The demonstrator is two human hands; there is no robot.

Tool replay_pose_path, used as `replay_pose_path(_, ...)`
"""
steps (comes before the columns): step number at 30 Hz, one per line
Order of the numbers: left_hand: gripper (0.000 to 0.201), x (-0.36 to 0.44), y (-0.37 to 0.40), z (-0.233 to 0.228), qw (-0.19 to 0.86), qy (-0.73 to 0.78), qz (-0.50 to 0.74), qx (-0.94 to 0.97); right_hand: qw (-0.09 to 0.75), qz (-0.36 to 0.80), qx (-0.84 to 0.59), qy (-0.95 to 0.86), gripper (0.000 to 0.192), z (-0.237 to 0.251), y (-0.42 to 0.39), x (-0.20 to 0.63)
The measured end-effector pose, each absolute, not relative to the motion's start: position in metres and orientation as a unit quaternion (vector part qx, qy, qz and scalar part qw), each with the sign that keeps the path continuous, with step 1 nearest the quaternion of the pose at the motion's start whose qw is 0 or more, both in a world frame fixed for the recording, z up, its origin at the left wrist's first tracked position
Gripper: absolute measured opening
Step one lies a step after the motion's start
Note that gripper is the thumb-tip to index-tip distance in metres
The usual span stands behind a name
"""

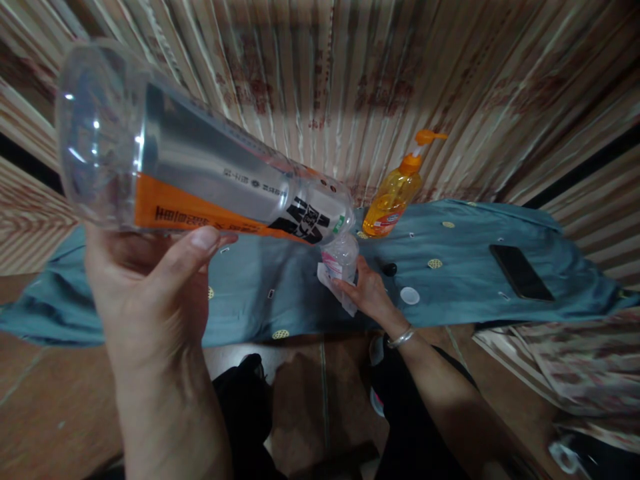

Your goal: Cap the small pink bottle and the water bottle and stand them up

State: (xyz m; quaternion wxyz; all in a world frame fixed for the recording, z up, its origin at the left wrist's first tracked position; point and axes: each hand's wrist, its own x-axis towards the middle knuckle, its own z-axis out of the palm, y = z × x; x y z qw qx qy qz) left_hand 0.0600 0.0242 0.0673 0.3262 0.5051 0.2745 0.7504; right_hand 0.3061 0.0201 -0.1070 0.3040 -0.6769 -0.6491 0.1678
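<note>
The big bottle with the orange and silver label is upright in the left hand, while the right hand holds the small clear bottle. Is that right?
Not quite: the big bottle is tipped, not upright. The head view shows its base raised and its neck angled down toward the small clear bottle. It is in the left hand, and the right hand holds the small one.

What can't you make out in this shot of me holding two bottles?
All in the head view:
Mouth of the large clear plastic bottle with a silver-and-orange label: hidden behind its own shoulder.
Most fingers of the left hand: hidden behind that bottle and the thumb.
Label print on the amber plastic pump bottle: too small and blurred.
Dark item in the lower right corner: cut off by the edge.
</note>
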Motion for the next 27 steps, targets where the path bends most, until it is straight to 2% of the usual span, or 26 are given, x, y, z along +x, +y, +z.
replay_pose_path(10, 0.047, 0.066, 0.018, 0.071, 0.327, 0.293, 0.748, 0.497, 0.310, 0.165, -0.678, -0.646, 0.056, -0.109, 0.020, 0.306)
replay_pose_path(20, 0.070, 0.058, 0.026, 0.064, 0.301, 0.285, 0.736, 0.535, 0.303, 0.164, -0.679, -0.648, 0.054, -0.108, 0.020, 0.306)
replay_pose_path(27, 0.068, 0.056, 0.025, 0.064, 0.310, 0.282, 0.730, 0.539, 0.304, 0.165, -0.677, -0.649, 0.054, -0.107, 0.020, 0.307)
